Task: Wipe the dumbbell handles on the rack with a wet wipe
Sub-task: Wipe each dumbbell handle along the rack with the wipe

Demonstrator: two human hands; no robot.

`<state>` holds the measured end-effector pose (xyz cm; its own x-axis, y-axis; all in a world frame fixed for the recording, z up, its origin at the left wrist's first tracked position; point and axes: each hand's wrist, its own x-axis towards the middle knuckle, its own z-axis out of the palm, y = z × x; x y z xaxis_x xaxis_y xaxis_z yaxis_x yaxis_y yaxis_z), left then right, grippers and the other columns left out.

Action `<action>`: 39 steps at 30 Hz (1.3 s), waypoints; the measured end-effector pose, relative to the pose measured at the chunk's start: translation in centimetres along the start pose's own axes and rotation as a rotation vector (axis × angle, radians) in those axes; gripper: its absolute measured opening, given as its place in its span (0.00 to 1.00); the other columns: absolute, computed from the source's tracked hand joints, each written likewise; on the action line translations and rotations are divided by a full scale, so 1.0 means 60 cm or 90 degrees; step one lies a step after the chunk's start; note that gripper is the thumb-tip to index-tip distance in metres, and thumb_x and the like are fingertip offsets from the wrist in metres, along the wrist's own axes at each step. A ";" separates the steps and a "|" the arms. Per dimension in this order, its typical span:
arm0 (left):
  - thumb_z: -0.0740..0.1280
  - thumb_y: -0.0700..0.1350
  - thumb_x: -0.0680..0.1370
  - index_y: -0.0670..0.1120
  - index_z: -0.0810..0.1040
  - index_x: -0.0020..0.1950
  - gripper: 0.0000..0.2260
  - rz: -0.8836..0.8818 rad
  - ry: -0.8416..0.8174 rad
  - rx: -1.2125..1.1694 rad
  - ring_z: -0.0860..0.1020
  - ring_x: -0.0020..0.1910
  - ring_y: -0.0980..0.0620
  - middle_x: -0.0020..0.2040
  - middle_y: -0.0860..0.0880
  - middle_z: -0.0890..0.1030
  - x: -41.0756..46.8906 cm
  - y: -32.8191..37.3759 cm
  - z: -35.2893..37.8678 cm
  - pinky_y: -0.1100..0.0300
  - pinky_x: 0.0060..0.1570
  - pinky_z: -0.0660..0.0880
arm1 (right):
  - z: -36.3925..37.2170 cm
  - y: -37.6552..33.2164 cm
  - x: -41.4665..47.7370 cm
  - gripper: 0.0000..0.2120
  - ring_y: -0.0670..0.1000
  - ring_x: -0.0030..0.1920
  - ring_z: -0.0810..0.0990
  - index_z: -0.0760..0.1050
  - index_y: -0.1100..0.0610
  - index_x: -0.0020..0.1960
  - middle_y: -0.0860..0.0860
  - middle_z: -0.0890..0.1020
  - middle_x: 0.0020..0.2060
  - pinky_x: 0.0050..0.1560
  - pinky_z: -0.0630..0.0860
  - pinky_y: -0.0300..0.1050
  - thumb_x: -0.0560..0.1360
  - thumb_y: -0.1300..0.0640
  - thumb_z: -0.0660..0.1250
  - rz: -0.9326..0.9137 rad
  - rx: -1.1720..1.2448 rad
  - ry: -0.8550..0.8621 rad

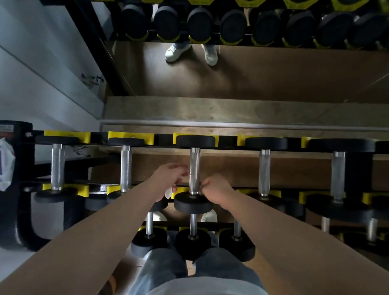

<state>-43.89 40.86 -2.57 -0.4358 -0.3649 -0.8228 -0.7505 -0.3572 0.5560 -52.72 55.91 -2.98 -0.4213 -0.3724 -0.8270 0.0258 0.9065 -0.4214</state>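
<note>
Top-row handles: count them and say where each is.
5. Far-left handle; second handle; third handle, between the left hand, which holds a wipe, and the right hand; fourth handle; fifth handle, rightmost. More may hide past the right edge.

A person's left hand pinched a wet wipe just left of the middle dumbbell handle; the right hand curled just right of it.

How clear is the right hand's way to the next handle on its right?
Likely yes, clear: right hand sits at the middle handle; the next handle stands bare, only open gap between.
</note>
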 end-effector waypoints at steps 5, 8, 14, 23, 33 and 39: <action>0.71 0.48 0.80 0.48 0.81 0.57 0.08 -0.013 -0.014 -0.016 0.73 0.37 0.52 0.49 0.46 0.83 0.007 -0.007 -0.008 0.61 0.28 0.67 | -0.038 -0.037 0.031 0.07 0.55 0.51 0.81 0.78 0.62 0.51 0.60 0.80 0.54 0.58 0.81 0.49 0.78 0.72 0.66 0.107 0.619 0.015; 0.70 0.47 0.81 0.46 0.81 0.57 0.08 -0.021 -0.014 -0.037 0.73 0.37 0.52 0.50 0.45 0.83 0.002 -0.007 -0.010 0.61 0.29 0.67 | -0.049 -0.050 0.052 0.09 0.55 0.51 0.82 0.78 0.61 0.55 0.60 0.81 0.54 0.56 0.83 0.49 0.78 0.71 0.67 0.070 0.608 0.056; 0.70 0.49 0.80 0.47 0.82 0.57 0.09 -0.028 -0.014 -0.027 0.73 0.40 0.50 0.53 0.45 0.84 0.002 -0.011 -0.016 0.60 0.29 0.68 | -0.020 -0.010 0.005 0.07 0.54 0.50 0.82 0.83 0.60 0.54 0.57 0.84 0.49 0.52 0.80 0.47 0.79 0.64 0.69 -0.040 -0.024 -0.064; 0.72 0.48 0.79 0.46 0.82 0.59 0.10 -0.046 -0.021 -0.030 0.74 0.38 0.52 0.51 0.45 0.84 0.001 -0.021 -0.026 0.61 0.29 0.69 | -0.055 -0.054 0.040 0.06 0.55 0.54 0.84 0.81 0.58 0.50 0.56 0.84 0.52 0.53 0.83 0.46 0.78 0.67 0.71 -0.023 0.624 0.085; 0.72 0.50 0.79 0.47 0.82 0.59 0.11 -0.062 -0.024 -0.005 0.74 0.35 0.53 0.50 0.46 0.84 0.003 -0.039 -0.035 0.61 0.27 0.69 | 0.001 0.009 -0.018 0.05 0.42 0.46 0.79 0.78 0.50 0.49 0.46 0.82 0.46 0.41 0.72 0.35 0.77 0.58 0.73 -0.075 0.013 0.041; 0.72 0.48 0.79 0.46 0.82 0.59 0.10 -0.062 -0.026 -0.031 0.73 0.32 0.54 0.48 0.45 0.84 0.008 -0.047 -0.034 0.60 0.27 0.68 | -0.019 -0.021 -0.007 0.04 0.41 0.49 0.81 0.81 0.50 0.52 0.43 0.83 0.49 0.50 0.73 0.34 0.79 0.58 0.71 -0.187 0.121 0.197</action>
<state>-40.97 39.96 -4.29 -0.3825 -0.2922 -0.8765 -0.7659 -0.4303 0.4777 -53.60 55.12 -1.69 -0.6858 -0.5045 -0.5245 0.0188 0.7082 -0.7058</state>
